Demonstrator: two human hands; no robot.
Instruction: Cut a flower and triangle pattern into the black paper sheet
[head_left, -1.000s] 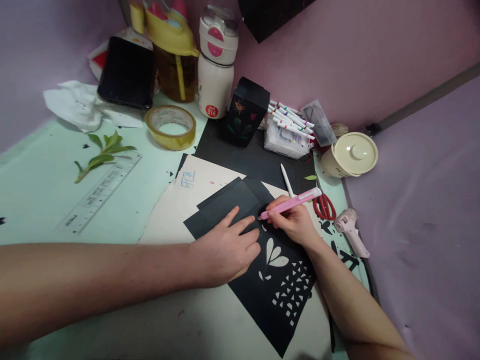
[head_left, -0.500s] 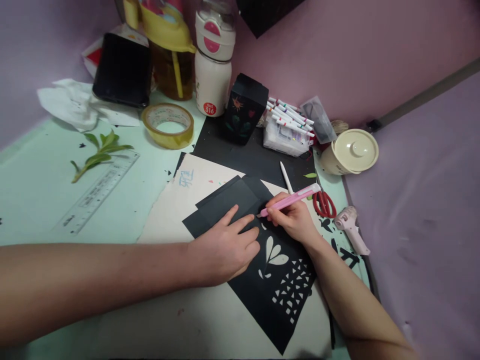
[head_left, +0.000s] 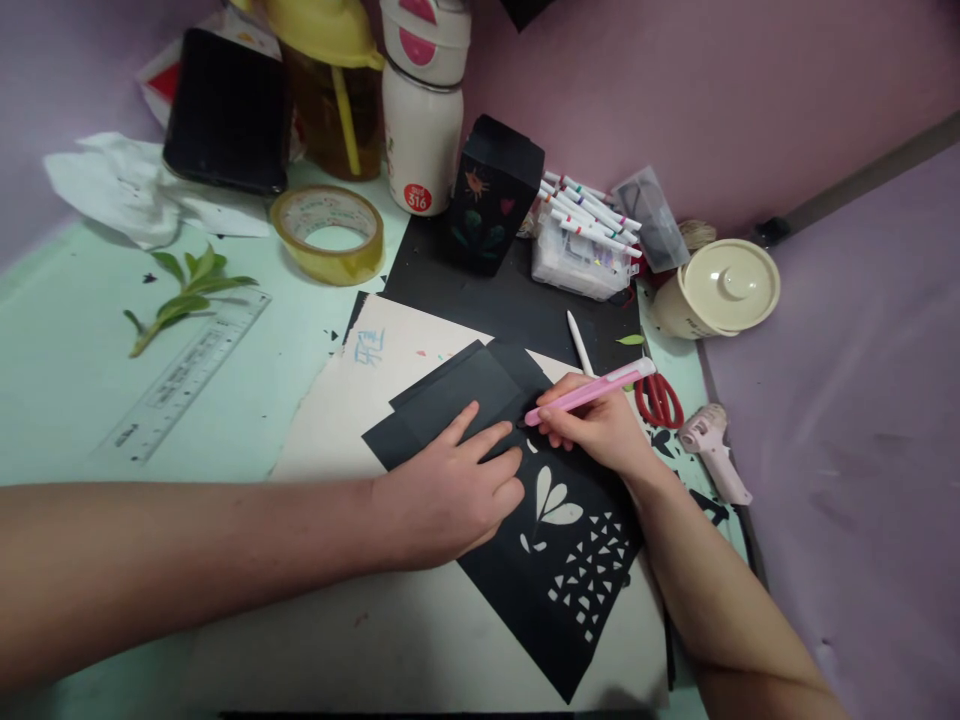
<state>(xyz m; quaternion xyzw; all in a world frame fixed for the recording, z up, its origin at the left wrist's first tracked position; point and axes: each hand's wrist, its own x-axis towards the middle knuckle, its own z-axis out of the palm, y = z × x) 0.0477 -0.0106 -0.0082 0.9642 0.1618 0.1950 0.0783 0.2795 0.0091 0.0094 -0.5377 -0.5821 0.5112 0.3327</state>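
Observation:
My right hand (head_left: 600,425) grips a pink craft knife (head_left: 589,393), its tip at the black paper (head_left: 517,590) just past my left fingertips. Flat on that paper, with fingers spread, lies my left hand (head_left: 457,490). Petal shapes (head_left: 556,500) and a patch of small triangles and squares (head_left: 592,565) are cut out of the sheet, and white shows through them. Underneath is a large pale board (head_left: 337,640). A white pen (head_left: 579,342) lies just beyond my right hand.
Right of my hand are red scissors (head_left: 660,400), a glue gun (head_left: 716,450) and black scraps. A lidded cream pot (head_left: 720,290), markers (head_left: 589,220), a black decorated box (head_left: 495,195), a bottle (head_left: 422,130) and tape (head_left: 330,265) stand behind. A ruler (head_left: 187,380) and leafy sprig (head_left: 180,305) lie left.
The view has shifted slightly, so the objects at the back sit higher in the picture. The knife tip has moved a little up and to the right. My left hand stays on the paper.

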